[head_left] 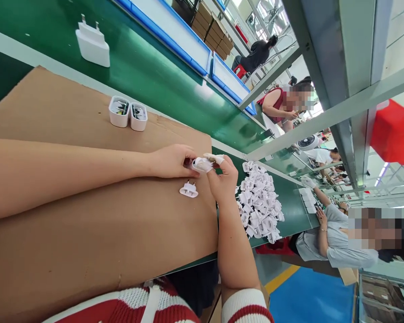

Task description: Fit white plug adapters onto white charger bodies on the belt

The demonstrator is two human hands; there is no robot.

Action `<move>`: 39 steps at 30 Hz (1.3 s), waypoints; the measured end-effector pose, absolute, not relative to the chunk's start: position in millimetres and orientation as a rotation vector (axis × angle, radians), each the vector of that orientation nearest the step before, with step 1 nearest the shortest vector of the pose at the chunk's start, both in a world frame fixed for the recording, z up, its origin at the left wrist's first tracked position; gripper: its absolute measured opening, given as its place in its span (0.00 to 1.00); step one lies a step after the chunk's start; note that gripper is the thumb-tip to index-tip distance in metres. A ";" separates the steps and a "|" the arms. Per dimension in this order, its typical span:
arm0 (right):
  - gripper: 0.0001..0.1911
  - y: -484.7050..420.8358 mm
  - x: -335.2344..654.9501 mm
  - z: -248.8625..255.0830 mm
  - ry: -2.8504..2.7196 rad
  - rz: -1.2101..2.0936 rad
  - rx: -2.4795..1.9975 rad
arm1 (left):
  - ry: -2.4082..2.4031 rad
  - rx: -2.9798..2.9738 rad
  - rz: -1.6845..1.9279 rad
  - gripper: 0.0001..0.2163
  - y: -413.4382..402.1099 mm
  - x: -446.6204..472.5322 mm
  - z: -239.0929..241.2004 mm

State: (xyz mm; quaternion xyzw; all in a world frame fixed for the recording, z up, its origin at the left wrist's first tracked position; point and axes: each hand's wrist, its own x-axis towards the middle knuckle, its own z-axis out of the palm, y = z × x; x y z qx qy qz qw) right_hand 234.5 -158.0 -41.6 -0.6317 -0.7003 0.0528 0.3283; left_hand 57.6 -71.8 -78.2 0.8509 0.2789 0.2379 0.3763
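Note:
Above the cardboard, my left hand (171,161) is closed around a white charger housing (195,164), most of which its fingers hide. My right hand (223,176) meets it from the other side, with white coverings on its thumb and forefinger. Those fingertips are pinched together at the housing; a small dark bit shows between them, too small to name. Just below my hands lies a white plug cover (189,189) with two pins. Two open charger housings (119,117) with circuit parts inside stand side by side farther back.
A heap of white plug covers (257,202) lies right of the cardboard sheet (121,237). One assembled charger (93,45) sits on the green bench (161,85). Blue-edged trays (175,31) line its far side. A co-worker in grey (336,237) handles white pieces at right.

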 end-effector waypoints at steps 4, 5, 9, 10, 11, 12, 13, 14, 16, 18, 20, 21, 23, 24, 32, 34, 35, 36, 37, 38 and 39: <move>0.11 -156.9 231.4 -42.7 -1.810 0.192 -1.659 | 0.718 2.178 0.618 0.17 -70.1 58.7 -81.5; 0.10 -156.3 231.1 -42.5 -1.817 0.196 -1.664 | 0.719 2.176 0.621 0.17 -69.8 59.0 -82.0; 0.11 -153.0 232.5 -39.7 -1.905 0.150 -1.690 | 0.683 2.166 0.643 0.17 -69.2 58.9 -82.2; 0.10 -152.2 233.1 -39.1 -1.930 0.122 -1.707 | 0.675 2.164 0.642 0.17 -69.1 58.6 -82.0; 0.10 -151.6 233.7 -38.8 -1.948 0.091 -1.725 | 0.674 2.163 0.638 0.17 -69.1 58.3 -81.7; 0.10 -151.1 234.1 -38.9 -1.955 0.063 -1.739 | 0.679 2.164 0.631 0.17 -69.0 58.1 -81.4; 0.09 -150.8 234.3 -39.3 -1.955 0.048 -1.742 | 0.685 2.166 0.623 0.17 -68.9 58.0 -81.1; 0.09 -150.8 234.3 -40.0 -1.948 0.050 -1.734 | 0.690 2.170 0.616 0.17 -68.9 58.0 -80.7; 0.10 -151.5 233.7 -41.6 -1.910 0.072 -1.705 | 0.701 2.180 0.613 0.17 -68.9 58.3 -80.0; 0.10 -152.9 233.2 -42.5 -1.881 0.077 -1.686 | 0.710 2.183 0.615 0.17 -69.3 58.8 -79.0; 0.10 -154.2 233.5 -42.1 -1.884 0.040 -1.687 | 0.722 2.180 0.615 0.17 -69.9 59.2 -77.8; 0.09 -154.7 234.0 -41.4 -1.901 0.016 -1.694 | 0.730 2.175 0.613 0.17 -70.3 59.2 -77.1; 0.09 -155.0 235.6 -39.7 -1.939 -0.031 -1.720 | 0.734 2.166 0.611 0.16 -71.1 59.0 -75.9; 0.09 -154.9 236.4 -39.0 -1.958 -0.051 -1.738 | 0.727 2.164 0.612 0.16 -71.4 58.9 -75.6; 0.14 -152.7 237.6 -40.3 -2.012 -0.089 -1.801 | 0.717 2.178 0.619 0.16 -70.3 59.0 -78.1; 0.16 -153.0 237.0 -40.4 -2.043 -0.141 -1.819 | 0.718 2.170 0.617 0.16 -69.9 59.6 -78.7; 0.17 -153.1 236.8 -40.4 -2.053 -0.173 -1.823 | 0.725 2.160 0.611 0.16 -69.8 59.9 -78.8; 0.17 -153.2 236.7 -40.7 -2.055 -0.201 -1.819 | 0.734 2.148 0.602 0.16 -69.9 60.1 -78.9; 0.17 -153.3 236.8 -41.6 -2.052 -0.221 -1.812 | 0.747 2.133 0.595 0.16 -70.1 60.3 -78.8; 0.16 -153.4 237.1 -43.1 -2.042 -0.236 -1.802 | 0.757 2.122 0.589 0.16 -70.5 60.5 -78.6; 0.15 -153.3 237.5 -45.5 -2.026 -0.248 -1.790 | 0.761 2.116 0.585 0.16 -71.2 60.6 -78.3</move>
